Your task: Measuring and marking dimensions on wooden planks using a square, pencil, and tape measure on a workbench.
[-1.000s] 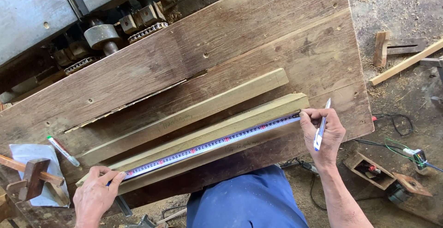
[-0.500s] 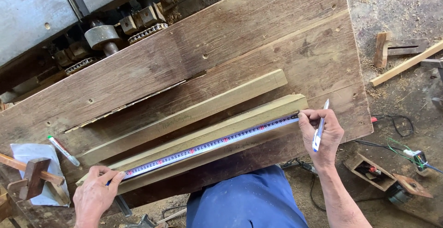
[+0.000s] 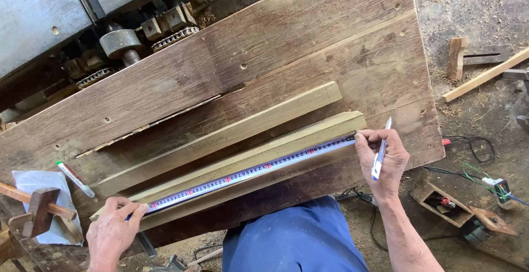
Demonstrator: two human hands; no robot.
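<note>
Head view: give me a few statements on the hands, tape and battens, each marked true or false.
1. A measuring tape lies stretched along the nearer wooden batten. True.
2. The right hand holds a hammer. False: it holds a white and blue pen.
3. The left hand pins the tape's near end. True.
4. Only one batten lies on the workbench. False: a second batten lies beside it.

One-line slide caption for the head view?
Both hands stretch a measuring tape along a pale wooden beam, right hand holding a pen.
</note>
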